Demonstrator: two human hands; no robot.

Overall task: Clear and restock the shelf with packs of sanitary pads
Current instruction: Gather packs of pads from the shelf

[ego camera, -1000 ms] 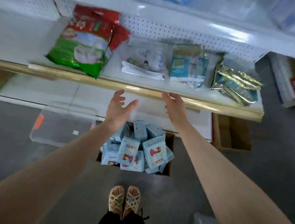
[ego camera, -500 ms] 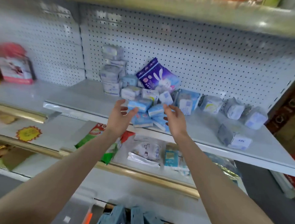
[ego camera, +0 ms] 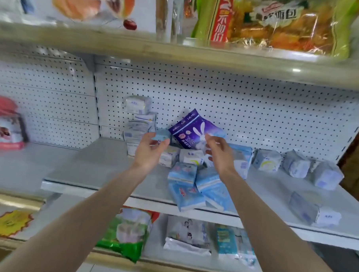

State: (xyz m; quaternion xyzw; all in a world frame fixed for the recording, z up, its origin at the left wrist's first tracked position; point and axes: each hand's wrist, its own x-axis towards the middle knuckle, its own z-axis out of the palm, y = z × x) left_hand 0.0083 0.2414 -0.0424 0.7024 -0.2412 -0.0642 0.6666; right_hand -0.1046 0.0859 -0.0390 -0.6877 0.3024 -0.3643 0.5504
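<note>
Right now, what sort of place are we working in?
Most likely a small shop: a pegboard-backed shelf, packs of sanitary pads lying loose on it, bagged bread on the level above.

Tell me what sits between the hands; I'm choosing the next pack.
Head view: the purple rabbit pack and two white packs, between left hand and right hand.

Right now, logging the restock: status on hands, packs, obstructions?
Left hand on pale blue pack, grip unclear. Right hand loosely curled before purple pack, holds nothing. Blue packs piled at shelf front.
</note>
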